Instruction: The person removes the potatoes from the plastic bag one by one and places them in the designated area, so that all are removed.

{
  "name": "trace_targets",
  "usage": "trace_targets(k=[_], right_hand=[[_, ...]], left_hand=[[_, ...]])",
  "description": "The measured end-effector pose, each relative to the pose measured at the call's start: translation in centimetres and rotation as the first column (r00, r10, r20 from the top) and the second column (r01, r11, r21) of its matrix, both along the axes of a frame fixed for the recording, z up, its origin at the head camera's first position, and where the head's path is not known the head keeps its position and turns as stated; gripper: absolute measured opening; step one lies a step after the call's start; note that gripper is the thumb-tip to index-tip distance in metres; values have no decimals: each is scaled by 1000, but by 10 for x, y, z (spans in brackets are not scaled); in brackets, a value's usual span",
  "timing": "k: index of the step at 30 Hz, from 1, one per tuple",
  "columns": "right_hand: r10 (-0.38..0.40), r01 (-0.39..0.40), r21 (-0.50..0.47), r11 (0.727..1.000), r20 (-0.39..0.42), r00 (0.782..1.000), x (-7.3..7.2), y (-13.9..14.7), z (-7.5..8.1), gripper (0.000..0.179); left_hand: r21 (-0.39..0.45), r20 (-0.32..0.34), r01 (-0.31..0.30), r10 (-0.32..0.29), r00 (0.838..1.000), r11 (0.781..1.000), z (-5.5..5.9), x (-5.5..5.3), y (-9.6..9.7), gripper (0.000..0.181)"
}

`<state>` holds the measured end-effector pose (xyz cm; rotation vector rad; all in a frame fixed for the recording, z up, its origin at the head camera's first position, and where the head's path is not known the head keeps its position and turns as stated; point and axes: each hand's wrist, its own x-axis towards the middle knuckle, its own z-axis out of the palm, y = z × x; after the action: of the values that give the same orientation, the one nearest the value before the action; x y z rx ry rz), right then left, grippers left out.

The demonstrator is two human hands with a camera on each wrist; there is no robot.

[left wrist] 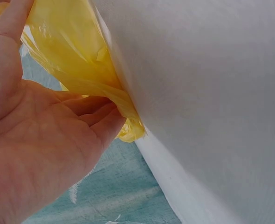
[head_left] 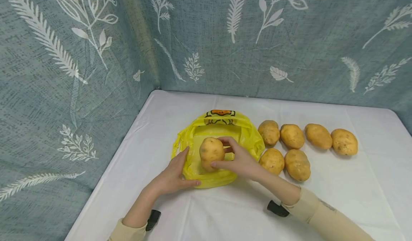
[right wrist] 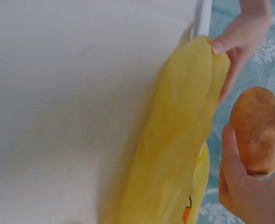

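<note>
A yellow plastic bag (head_left: 249, 126) with a printed cartoon face lies on the white table, its mouth spread wide upward. Over that mouth my right hand (head_left: 239, 160) grips a potato (head_left: 211, 153) between thumb and fingers; the right wrist view shows the potato (right wrist: 256, 130) beside the bag (right wrist: 175, 116). My left hand (head_left: 172, 176) rests against the bag's left front rim, thumb and index finger spread apart. In the left wrist view, yellow plastic (left wrist: 81, 56) covers some fingertips of my left hand (left wrist: 44, 135).
Several potatoes (head_left: 292, 136) lie in two rows right of the bag, the nearest potato (head_left: 271, 161) close beside my right forearm. Blue-grey curtains (head_left: 206, 55) with white leaf prints stand behind and left of the white table (head_left: 338, 198).
</note>
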<state>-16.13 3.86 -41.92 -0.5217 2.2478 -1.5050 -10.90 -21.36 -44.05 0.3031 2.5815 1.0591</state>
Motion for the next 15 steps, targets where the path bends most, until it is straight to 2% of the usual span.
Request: trace_targets(k=[8, 15], right_hand=[[-20, 20, -10, 1000, 6, 1000, 3, 18, 13, 72], [-52, 52, 5, 999, 28, 998, 5, 36, 20, 79]], left_hand=[[-11, -2, 4, -4, 1000, 1000, 0, 1, 0, 115], [-16, -9, 6, -7, 1000, 1000, 0, 1, 0, 116]])
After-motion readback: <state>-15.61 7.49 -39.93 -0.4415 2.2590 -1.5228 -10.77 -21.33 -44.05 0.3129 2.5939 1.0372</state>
